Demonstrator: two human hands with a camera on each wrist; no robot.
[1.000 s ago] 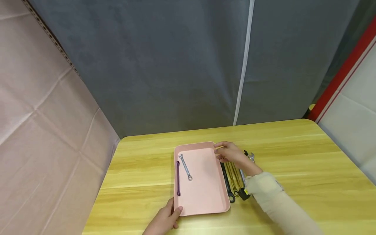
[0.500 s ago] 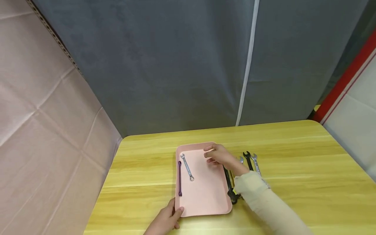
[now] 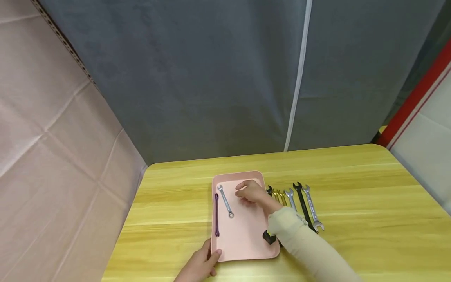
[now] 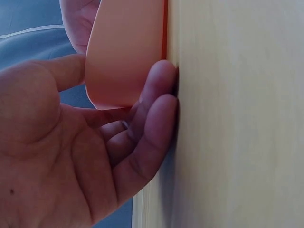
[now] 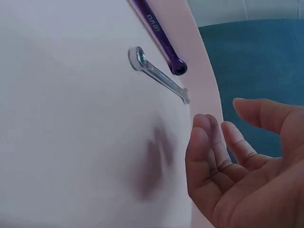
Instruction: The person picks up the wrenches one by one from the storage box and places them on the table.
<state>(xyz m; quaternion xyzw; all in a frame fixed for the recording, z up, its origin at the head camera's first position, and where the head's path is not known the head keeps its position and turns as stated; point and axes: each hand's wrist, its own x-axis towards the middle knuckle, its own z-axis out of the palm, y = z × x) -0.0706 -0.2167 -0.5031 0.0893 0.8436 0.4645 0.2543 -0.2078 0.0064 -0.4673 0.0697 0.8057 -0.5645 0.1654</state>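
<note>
My left hand (image 3: 199, 261) grips the near left corner of a pink tray (image 3: 243, 248), thumb over the rim and fingers at the outer wall (image 4: 126, 52). Above the inside of the tray, my right hand (image 3: 254, 194) hovers with loosely bent fingers and nothing between them. Its shadow falls on the tray floor in the right wrist view. Just left of that hand lies a silver combination wrench (image 3: 225, 201). A purple wrench (image 3: 217, 215) lies along the left wall of the tray.
Several wrenches lie side by side on the wooden table (image 3: 169, 207) right of the tray: gold ones (image 3: 279, 194), a black open-end wrench (image 3: 303, 203) and a silver open-end wrench (image 3: 313, 209) among them. My right sleeve (image 3: 310, 246) partly covers this row. A grey curtain (image 3: 211, 78) hangs behind the table.
My right hand has moved left from the tray's right rim to over its inside, near the silver combination wrench. My left hand stays at the corner, and more wrenches on the right now show.
</note>
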